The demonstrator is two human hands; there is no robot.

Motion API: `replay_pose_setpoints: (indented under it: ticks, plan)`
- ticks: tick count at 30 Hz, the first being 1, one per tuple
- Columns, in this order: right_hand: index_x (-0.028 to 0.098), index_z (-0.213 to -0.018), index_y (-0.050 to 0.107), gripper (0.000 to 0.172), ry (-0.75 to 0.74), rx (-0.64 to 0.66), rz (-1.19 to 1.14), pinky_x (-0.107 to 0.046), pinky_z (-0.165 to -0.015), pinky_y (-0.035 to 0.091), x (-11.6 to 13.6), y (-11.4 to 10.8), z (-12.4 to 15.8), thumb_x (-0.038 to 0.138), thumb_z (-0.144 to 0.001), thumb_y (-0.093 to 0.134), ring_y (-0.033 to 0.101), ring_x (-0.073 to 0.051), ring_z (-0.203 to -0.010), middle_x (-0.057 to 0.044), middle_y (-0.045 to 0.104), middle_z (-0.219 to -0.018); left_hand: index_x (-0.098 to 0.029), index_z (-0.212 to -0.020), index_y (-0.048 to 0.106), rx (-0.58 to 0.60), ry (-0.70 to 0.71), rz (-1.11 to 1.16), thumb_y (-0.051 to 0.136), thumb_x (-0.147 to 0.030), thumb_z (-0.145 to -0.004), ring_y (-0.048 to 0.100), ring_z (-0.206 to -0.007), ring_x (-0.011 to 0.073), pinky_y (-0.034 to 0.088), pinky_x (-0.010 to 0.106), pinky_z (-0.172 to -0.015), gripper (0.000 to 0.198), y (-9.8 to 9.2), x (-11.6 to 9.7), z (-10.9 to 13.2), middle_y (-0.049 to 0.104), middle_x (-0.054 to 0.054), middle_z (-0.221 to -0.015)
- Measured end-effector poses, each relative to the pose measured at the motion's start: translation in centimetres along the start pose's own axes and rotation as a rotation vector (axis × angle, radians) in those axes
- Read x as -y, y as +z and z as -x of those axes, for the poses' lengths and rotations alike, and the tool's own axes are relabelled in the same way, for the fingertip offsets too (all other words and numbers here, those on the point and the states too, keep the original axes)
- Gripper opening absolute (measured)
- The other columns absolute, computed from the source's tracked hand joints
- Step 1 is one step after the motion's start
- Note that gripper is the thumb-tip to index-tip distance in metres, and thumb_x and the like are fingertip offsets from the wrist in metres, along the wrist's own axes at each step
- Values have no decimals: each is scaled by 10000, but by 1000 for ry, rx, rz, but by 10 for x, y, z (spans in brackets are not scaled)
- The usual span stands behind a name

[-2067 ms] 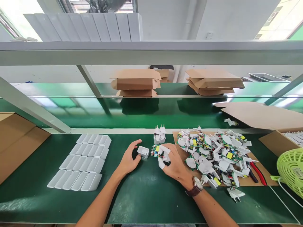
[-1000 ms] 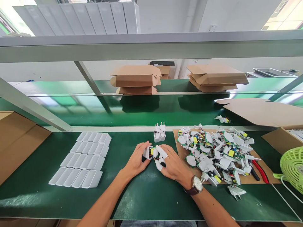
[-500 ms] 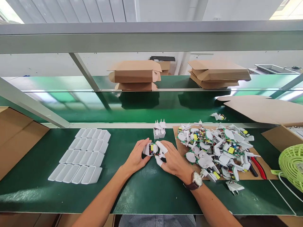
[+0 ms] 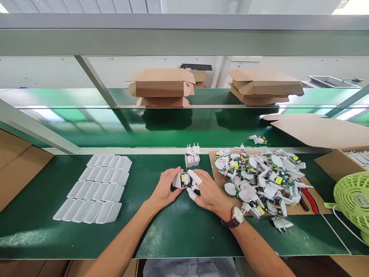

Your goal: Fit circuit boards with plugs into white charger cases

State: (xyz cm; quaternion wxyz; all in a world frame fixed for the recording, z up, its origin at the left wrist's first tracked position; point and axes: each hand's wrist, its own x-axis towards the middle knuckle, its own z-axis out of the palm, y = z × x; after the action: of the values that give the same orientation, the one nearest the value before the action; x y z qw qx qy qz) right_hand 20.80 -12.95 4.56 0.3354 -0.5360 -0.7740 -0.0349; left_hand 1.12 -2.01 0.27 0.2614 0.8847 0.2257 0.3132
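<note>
Near the table's middle, my left hand (image 4: 165, 189) is closed around a white plastic charger housing (image 4: 177, 181). A small circuit board (image 4: 185, 179) with a yellow part and a white disc sits at the housing's right-hand opening, seemingly partly inside it. My right hand (image 4: 210, 195), white covers on its thumb and index finger, pinches the board's right end, where a white plug piece is mostly hidden by the fingers. Just beyond the hands stand a few white chargers (image 4: 192, 157) with their pins up.
Rows of white empty housings (image 4: 98, 192) lie at left. To the right, a heap of boards with plug pieces (image 4: 259, 181) covers a cardboard sheet (image 4: 321, 204), beside red-handled pliers (image 4: 310, 201) and a green fan (image 4: 353, 200). Cardboard boxes (image 4: 161, 82) sit on the back ledge.
The camera view has tilted slightly, so everything sits a little higher and further left. Both hands keep their grip on the housing and board, with hardly any visible movement between them.
</note>
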Motion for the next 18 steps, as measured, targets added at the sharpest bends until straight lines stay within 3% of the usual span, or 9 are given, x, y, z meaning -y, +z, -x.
replay_pose_setpoints:
  ticks: [3,5,8,10,14,18]
  plan:
    - [178,-1542,341,637,11,15,-55,-523,-966,590,0,1,2,257,-959,586,617,-328,-1184,-180,639,-1263,-283,-1539,383,38,-54,-20,734,-196,-809,575,-1268,341,457,537,-1084,814,2,-5,3,613,134,-1353]
    - [207,-1502,412,576,41,-18,-111,-500,-923,611,-4,2,4,302,-966,600,656,-312,-1110,-157,662,-1213,-261,-1544,374,76,-41,83,748,-215,-787,580,-1273,341,476,535,-1083,846,4,-9,5,592,154,-1387]
    - [271,-1402,528,424,35,-72,-202,-431,-865,632,-18,7,8,174,-995,459,694,-257,-1026,-107,687,-1144,-240,-1558,327,100,-57,291,680,-191,-814,586,-1311,298,474,489,-1129,824,6,-12,5,577,146,-1450]
    - [283,-1306,598,388,-18,-86,-202,-419,-868,637,-28,14,10,141,-973,459,705,-256,-1045,-104,689,-1174,-234,-1559,311,68,-115,379,630,-181,-829,650,-1231,262,519,446,-1086,798,7,-11,3,616,133,-1416]
    - [278,-1261,635,341,-150,-41,-233,-413,-897,644,-43,33,15,195,-953,518,698,-292,-1154,-122,637,-1363,-231,-1569,280,47,-160,473,647,-289,-863,662,-1221,275,526,466,-1067,798,7,-7,-1,650,130,-1374]
    - [266,-1285,620,367,-150,-16,-213,-338,-744,674,-47,37,17,205,-946,491,762,-265,-984,-120,698,-1248,-249,-1575,274,61,-196,533,683,-413,-884,645,-1247,288,498,481,-1084,819,4,-10,-2,635,137,-1392]
